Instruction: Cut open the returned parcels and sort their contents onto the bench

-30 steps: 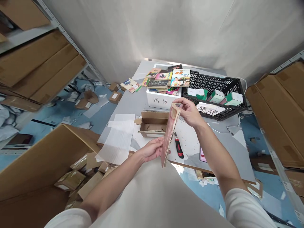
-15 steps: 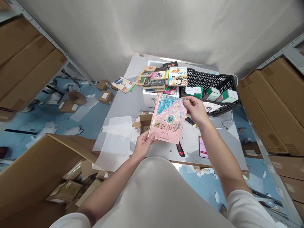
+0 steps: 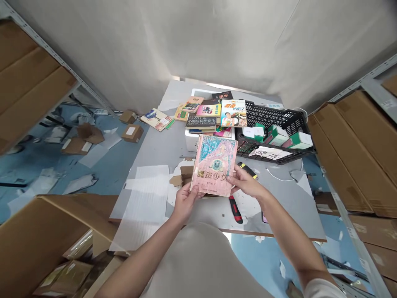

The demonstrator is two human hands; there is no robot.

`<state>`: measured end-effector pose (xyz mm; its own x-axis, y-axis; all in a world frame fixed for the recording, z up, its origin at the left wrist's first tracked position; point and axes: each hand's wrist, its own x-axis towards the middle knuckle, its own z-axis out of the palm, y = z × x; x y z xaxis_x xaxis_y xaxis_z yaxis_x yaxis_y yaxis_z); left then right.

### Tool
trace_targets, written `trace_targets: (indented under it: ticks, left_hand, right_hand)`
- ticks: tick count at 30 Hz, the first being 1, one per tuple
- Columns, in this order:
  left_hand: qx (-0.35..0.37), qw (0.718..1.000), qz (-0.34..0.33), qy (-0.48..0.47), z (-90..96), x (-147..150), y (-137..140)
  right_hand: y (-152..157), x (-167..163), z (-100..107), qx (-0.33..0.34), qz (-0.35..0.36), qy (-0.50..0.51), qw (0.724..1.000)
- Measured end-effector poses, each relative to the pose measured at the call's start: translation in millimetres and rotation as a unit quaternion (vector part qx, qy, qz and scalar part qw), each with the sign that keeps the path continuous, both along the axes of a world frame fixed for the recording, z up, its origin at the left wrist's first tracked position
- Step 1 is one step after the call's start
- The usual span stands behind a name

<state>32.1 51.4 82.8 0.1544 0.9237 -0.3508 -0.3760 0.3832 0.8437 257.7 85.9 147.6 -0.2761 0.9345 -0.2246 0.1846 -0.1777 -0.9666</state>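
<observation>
A pink book (image 3: 216,165) with a blue illustrated cover is held up over the table, its front facing me. My left hand (image 3: 186,199) grips its lower left corner, thumb on the cover. At the lower right edge my right hand (image 3: 245,182) is closed on the same book, thumb over the front. Behind and below it sits a small opened cardboard box (image 3: 186,171), partly hidden by the book. A red and black utility knife (image 3: 236,210) lies under the book's lower edge, and a yellow and black tool (image 3: 247,170) lies beyond my right hand.
Behind stands a white foam box (image 3: 191,141) heaped with several books. Right of it a black crate (image 3: 279,155) holds green and white boxes. White foam sheets (image 3: 145,194) cover the table's left side. A large open carton (image 3: 71,207) stands at lower left; shelves flank both sides.
My right hand has slid down from the book's upper right corner to its lower right edge. The book is now more upright. The view has shifted, and the phone is mostly hidden by my arm.
</observation>
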Motion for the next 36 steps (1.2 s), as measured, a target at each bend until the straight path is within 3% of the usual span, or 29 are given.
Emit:
trace_targets:
  ticks: [9,12,14,19,22,24,26,27,31,33,36]
  left_hand:
    - [0.006,0.999,0.007,-0.041,11.5,7,47]
    - [0.011,0.997,0.026,-0.068,20.7,-3,59]
    - [0.005,0.995,0.022,-0.101,25.6,-12,64]
    - [-0.035,0.977,0.006,-0.212,37.8,-29,61]
    - [-0.064,0.963,0.0,-0.26,46.8,-34,53]
    - [-0.082,0.958,-0.011,-0.275,51.6,-37,48]
    - [-0.097,0.952,-0.024,-0.29,54.5,-38,42]
    - [-0.106,0.947,-0.031,-0.301,55.1,-39,39]
    - [-0.133,0.936,-0.056,-0.32,54.0,-37,27]
    - [-0.141,0.939,-0.076,-0.304,52.0,-34,19]
    - [-0.145,0.94,-0.111,-0.289,49.2,-30,9]
  right_hand:
    - [47,3,7,0.022,-0.04,-0.04,0.998]
    - [89,15,14,0.037,-0.083,-0.036,0.995]
    - [129,28,14,0.066,-0.154,-0.025,0.985]
    - [228,57,-7,0.125,-0.233,-0.048,0.963]
    - [244,63,-16,0.114,-0.269,-0.147,0.945]
    - [225,58,-13,0.16,-0.294,-0.243,0.911]
    - [181,40,-3,0.238,-0.296,-0.299,0.875]
    - [153,26,2,0.262,-0.287,-0.294,0.873]
    - [40,-49,13,0.232,-0.092,-0.177,0.952]
    - [5,-79,11,0.206,-0.059,-0.128,0.968]
    - [-20,-94,7,0.173,-0.061,-0.093,0.979]
